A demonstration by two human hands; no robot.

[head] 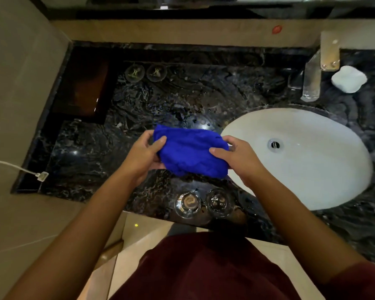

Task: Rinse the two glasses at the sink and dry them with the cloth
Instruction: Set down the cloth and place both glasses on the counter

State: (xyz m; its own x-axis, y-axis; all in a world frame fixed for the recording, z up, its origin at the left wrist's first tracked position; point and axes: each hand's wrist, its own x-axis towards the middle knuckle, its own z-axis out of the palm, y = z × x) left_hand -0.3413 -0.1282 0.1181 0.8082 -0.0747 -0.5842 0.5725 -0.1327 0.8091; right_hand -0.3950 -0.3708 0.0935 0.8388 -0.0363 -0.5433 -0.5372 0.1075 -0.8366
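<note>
At centre frame, both hands grasp a bright blue cloth (192, 153) above the dark marble counter (152, 100). Left hand (144, 155) grips the cloth's left end, thumb laid over the top, fingers curled behind. Right hand (236, 161) grips the right end, thumb pressed onto the fabric, fingers wrapped round the far edge. Cloth is bunched and wrinkled into a thick wad, uniform saturated blue, no pattern visible; whether it is wet or dry cannot be told.

Just below the cloth, near the counter's front edge, stand two clear glasses side by side, almost touching: left glass (187, 204) and right glass (219, 202). Both are seen from directly above as concentric rings; whether they stand rim up or rim down cannot be told. Neither hand touches them.

Right of centre, an oval white sink (312, 169) is set into the counter, with a round metal drain (274, 145). At upper right a chrome faucet (312, 81) stands behind the basin, with a white soap dish (349, 79) just beside it.

At upper left a dark brown tray (82, 87) lies on the counter, with two round coasters (145, 72) right of it. At far left a white cable (15, 166) ends at the counter's corner. Water droplets spot the marble near the basin.
</note>
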